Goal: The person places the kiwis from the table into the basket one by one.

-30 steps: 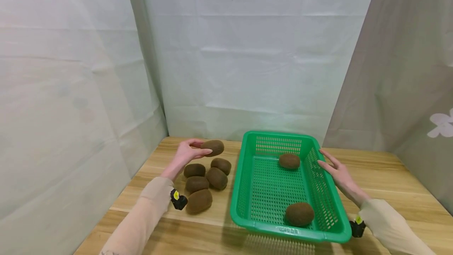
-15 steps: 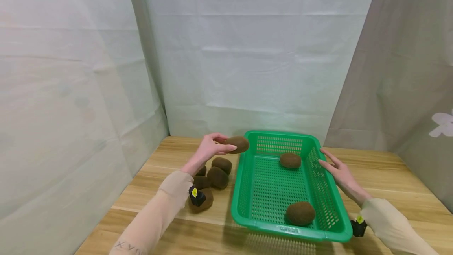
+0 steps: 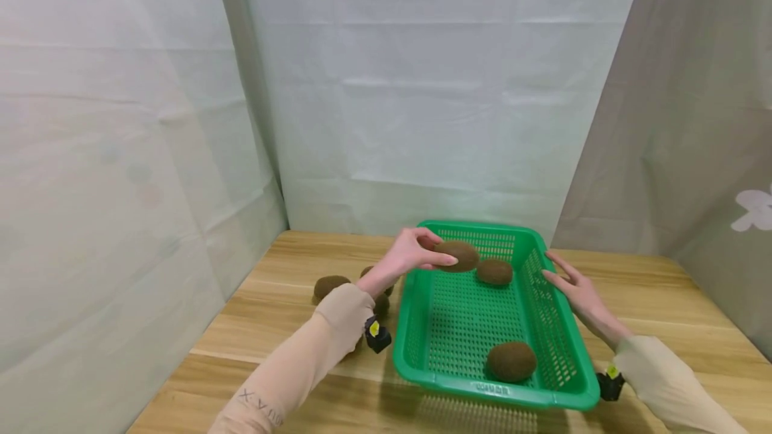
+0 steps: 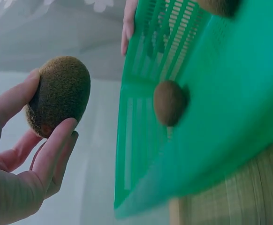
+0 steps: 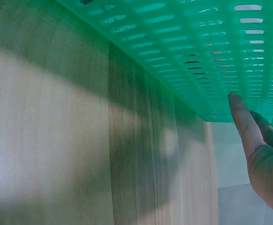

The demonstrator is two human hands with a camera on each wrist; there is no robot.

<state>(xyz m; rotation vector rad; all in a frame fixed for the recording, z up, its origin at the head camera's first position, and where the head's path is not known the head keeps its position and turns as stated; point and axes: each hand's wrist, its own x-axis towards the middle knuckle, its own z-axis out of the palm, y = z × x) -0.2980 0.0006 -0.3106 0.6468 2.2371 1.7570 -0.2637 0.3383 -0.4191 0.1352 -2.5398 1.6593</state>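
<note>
My left hand (image 3: 410, 253) pinches a brown kiwi (image 3: 460, 256) between thumb and fingers, above the far left part of the green plastic basket (image 3: 494, 390). In the left wrist view, this kiwi (image 4: 61, 91) sits at the fingertips, apart from the basket wall. Two other kiwis lie inside the basket: one near the far end (image 3: 494, 272), one near the front (image 3: 511, 362). Against the basket's right side rests my right hand (image 3: 582, 297), its fingers extended. The right wrist view has a straight digit of that hand (image 5: 263, 159) touching the slotted outer wall.
Left of the basket, several kiwis (image 3: 330, 286) lie on the wooden table (image 3: 241, 340), partly hidden under my left forearm. Pale sheets (image 3: 422, 119) hang behind the table and along both sides. Each wrist wears a small black camera (image 3: 378, 337).
My left hand has carried its kiwi rightward, from over the loose kiwis, past the basket's left rim, to above its inside. My right hand has stayed at the basket's right side.
</note>
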